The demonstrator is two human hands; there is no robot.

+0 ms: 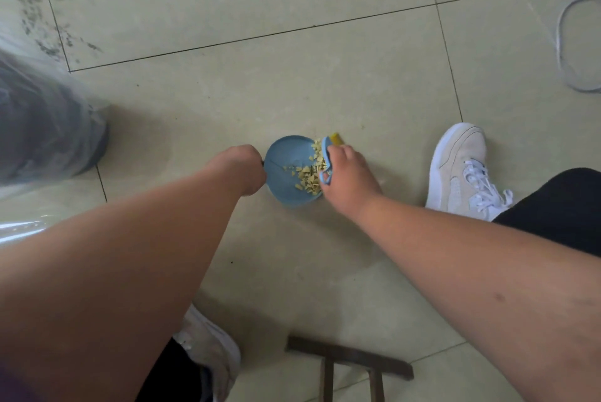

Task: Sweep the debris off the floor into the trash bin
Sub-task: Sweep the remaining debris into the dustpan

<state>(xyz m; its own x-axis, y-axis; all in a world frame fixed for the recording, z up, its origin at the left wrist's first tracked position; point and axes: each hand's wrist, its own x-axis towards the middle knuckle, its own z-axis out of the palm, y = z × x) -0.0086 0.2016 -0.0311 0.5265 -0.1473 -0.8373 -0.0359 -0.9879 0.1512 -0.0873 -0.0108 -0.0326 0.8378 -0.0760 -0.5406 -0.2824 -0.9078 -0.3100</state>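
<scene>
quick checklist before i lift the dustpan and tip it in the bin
1. Debris gathered in the blue dustpan: ok, the yellowish bits sit piled on its right side.
2. Left hand gripping the dustpan's handle: ok, closed at the pan's left edge.
3. Brush clear of the pan: not ok, the right hand holds it against the pile.
4. Floor swept around the pan: cannot tell, the hand and brush hide the spot beside it.
5. Trash bin with its clear liner within reach: ok, it stands to the left.
6. Path to the bin free: ok, bare tiles between.
</scene>
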